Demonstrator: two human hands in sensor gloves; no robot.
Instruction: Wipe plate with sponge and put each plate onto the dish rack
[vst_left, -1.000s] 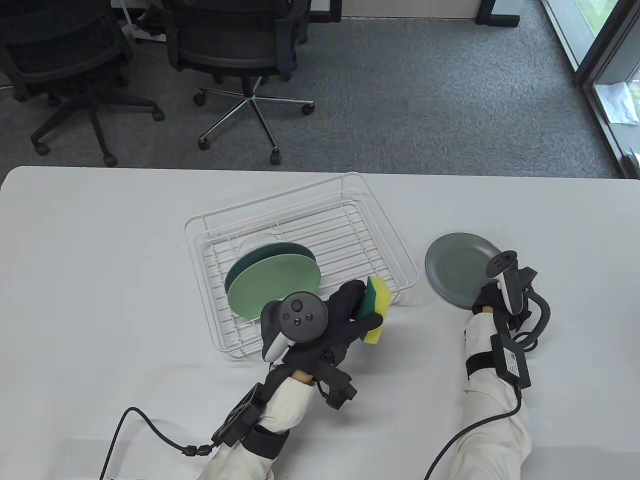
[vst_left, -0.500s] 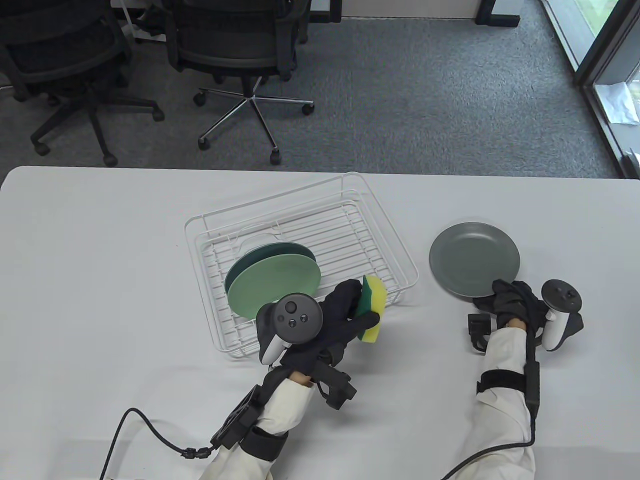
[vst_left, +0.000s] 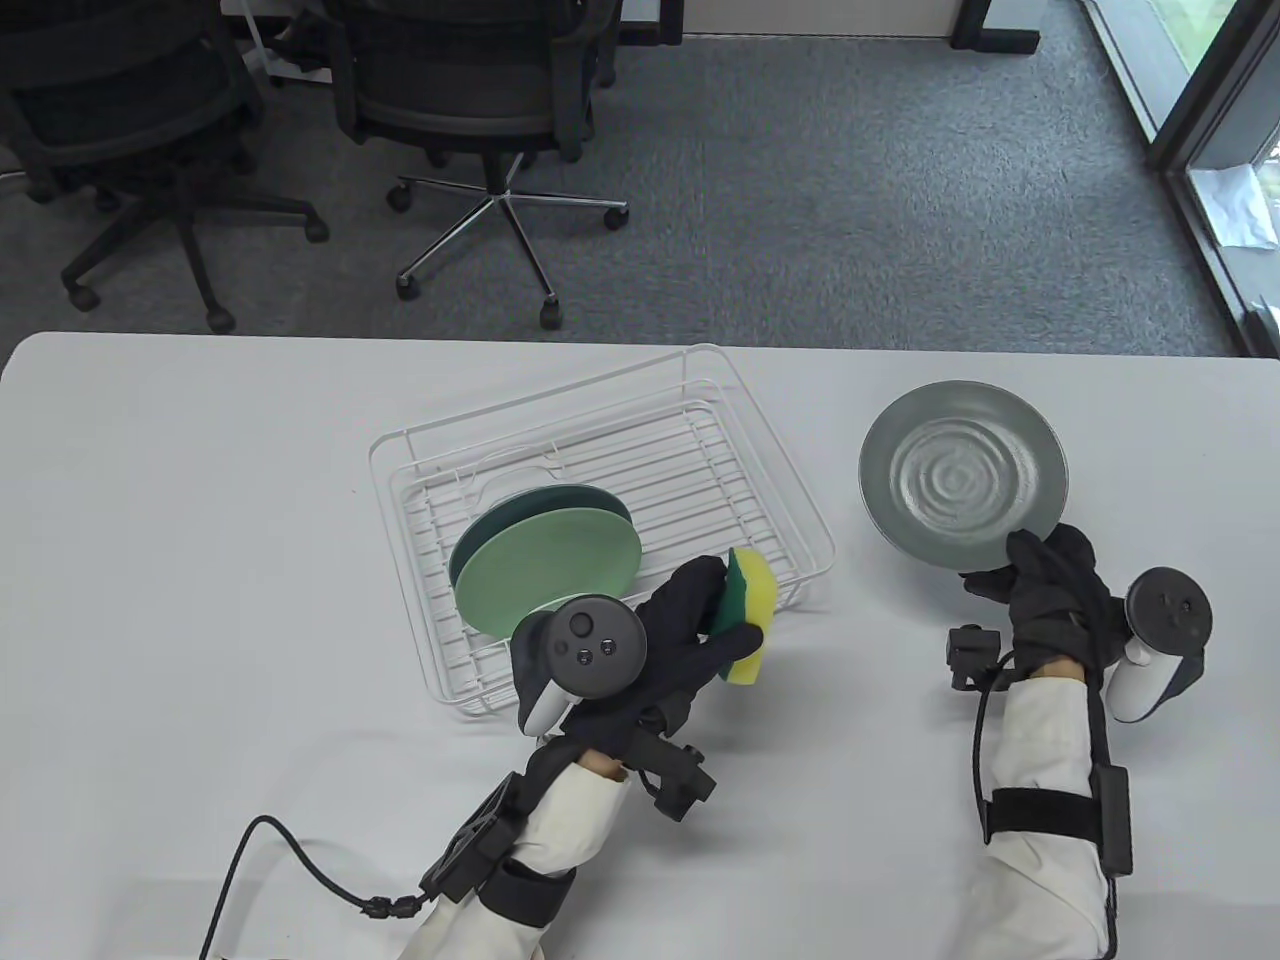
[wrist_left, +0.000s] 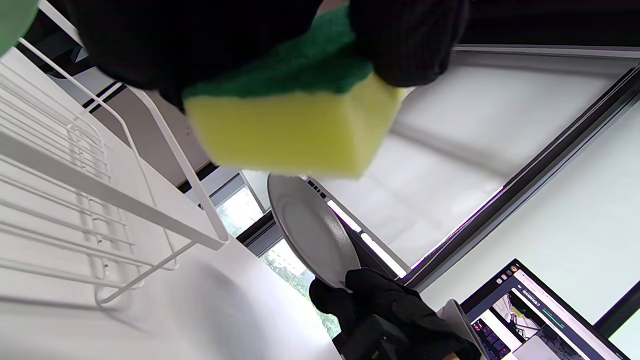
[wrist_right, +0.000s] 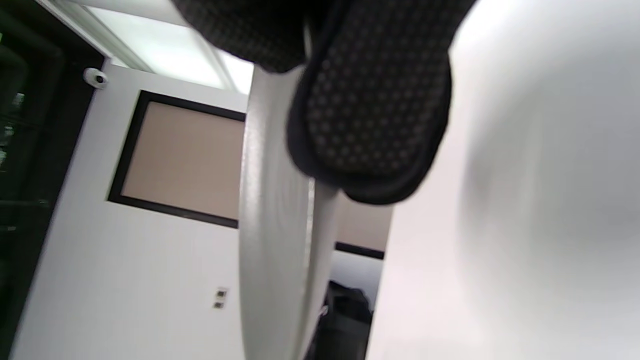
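- Okay, my left grip (vst_left: 690, 625) has its fingers curled round the sponge (vst_left: 748, 618), just at the dish rack (vst_left: 800, 520) near corner.
- My right grip (vst_left: 1045, 590) pinches the grey plate (vst_left: 960, 480) by its near rim, tilted up off the counter (vst_left: 200, 560).
- Two green plates (vst_left: 545, 570) lean inside the rack.

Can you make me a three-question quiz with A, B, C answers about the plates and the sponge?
1. Where are the green plates?
A. in the dish rack
B. on the floor
C. on a chair

2. What colours is the sponge?
A. pink and white
B. yellow and green
C. all blue

3. The grey plate is:
A. lying flat on the table
B. lifted by the right hand
C. in the rack

Answers:
1 A, they lean inside the wires.
2 B, the left hand grips it.
3 B, fingers pinch its rim.
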